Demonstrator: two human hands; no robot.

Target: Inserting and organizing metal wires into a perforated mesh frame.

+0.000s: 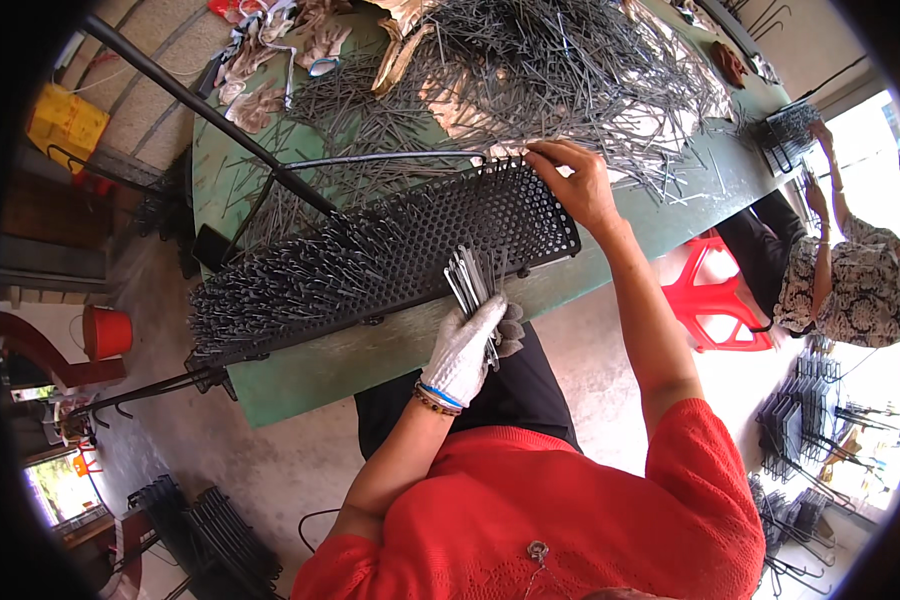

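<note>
My left hand (462, 348), in a white knit glove, is closed around a bundle of thin grey metal rods (477, 275). It is held just in front of a long black perforated rack (510, 225). Dark metal pieces (280, 285) stand densely in the rack's left and middle holes; toward the right end most holes show bare. My bare right hand (582, 185) is at the rack's far right corner, fingertips drawn together by the row of holes along the back edge. What those fingertips hold, if anything, is too small to make out.
A large heap of loose metal rods (570, 75) covers the far part of the green table (300, 385). Work gloves (255, 105) lie at the far left. A black bar (200, 105) slants over the table. To the right, another person (840, 285) works beside a red stool (705, 300).
</note>
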